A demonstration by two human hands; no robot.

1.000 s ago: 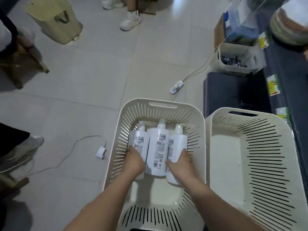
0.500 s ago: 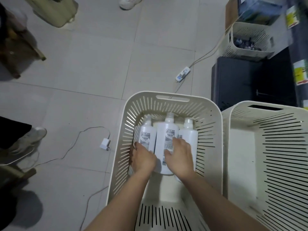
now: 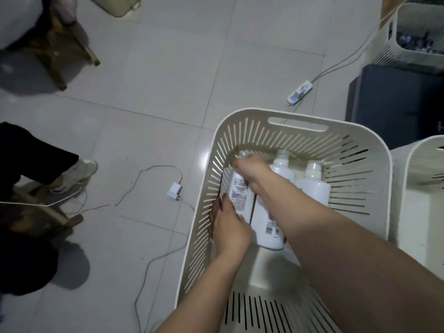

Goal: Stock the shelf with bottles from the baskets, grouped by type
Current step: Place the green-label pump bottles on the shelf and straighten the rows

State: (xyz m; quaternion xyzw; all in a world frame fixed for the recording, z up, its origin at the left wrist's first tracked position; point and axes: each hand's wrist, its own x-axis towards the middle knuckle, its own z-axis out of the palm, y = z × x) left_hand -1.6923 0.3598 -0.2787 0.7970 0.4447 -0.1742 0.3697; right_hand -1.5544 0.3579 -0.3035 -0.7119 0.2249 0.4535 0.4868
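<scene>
Three white bottles lie side by side in a cream slatted basket [image 3: 298, 121] on the floor. My right hand [image 3: 252, 168] reaches across and closes over the neck of the left bottle [image 3: 240, 195]. At that same bottle's lower end, my left hand [image 3: 228, 227] grips it against the basket's left wall. The middle bottle [image 3: 270, 227] is partly hidden under my right forearm. Apart from both hands, the right bottle [image 3: 312, 186] lies untouched.
A second cream basket [image 3: 418, 164] stands to the right, and a third basket [image 3: 408, 27] with dark items sits at the top right above a dark cabinet [image 3: 389, 104]. A power strip [image 3: 299, 91], charger [image 3: 174, 191] and cables lie on the tiles. A person's shoe [image 3: 77, 171] and wooden stools are at left.
My right hand has moved from the middle bottle's body up and left to the left bottle's neck. My left hand stays low on that bottle. The camera has shifted left.
</scene>
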